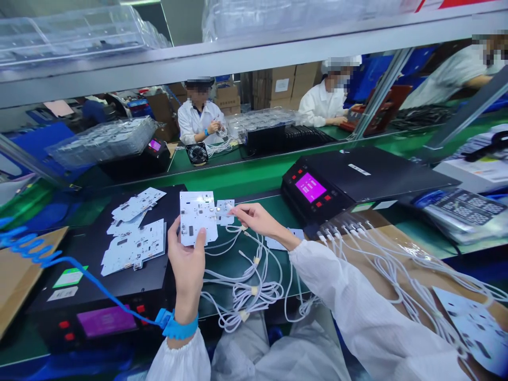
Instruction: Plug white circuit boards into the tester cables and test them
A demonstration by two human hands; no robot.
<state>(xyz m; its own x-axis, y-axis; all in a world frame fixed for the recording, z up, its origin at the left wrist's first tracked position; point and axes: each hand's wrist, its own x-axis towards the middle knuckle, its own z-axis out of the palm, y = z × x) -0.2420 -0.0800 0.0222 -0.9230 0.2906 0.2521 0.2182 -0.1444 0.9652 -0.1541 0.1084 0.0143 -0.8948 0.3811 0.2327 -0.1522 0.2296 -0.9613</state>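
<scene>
My left hand (187,262), with a blue wrist strap (180,326) on it, grips a white circuit board (198,214) by its lower left part, thumb on the face. At the board's right edge is a smaller white circuit board (223,207), which my right hand (254,218) pinches at its right end. I cannot tell whether the two boards are joined. Beneath my hands, coiled white cables (254,291) lie on the green bench top. Several loose circuit boards (137,246) lie in a pile on a black box at the left.
A black unit with a lit purple screen (310,187) stands at the right, near white cables (397,264) on cardboard. The strap's blue coiled cord (107,296) crosses the left black box (159,288). A shelf bar (254,58) runs overhead. Co-workers in white sit across the bench.
</scene>
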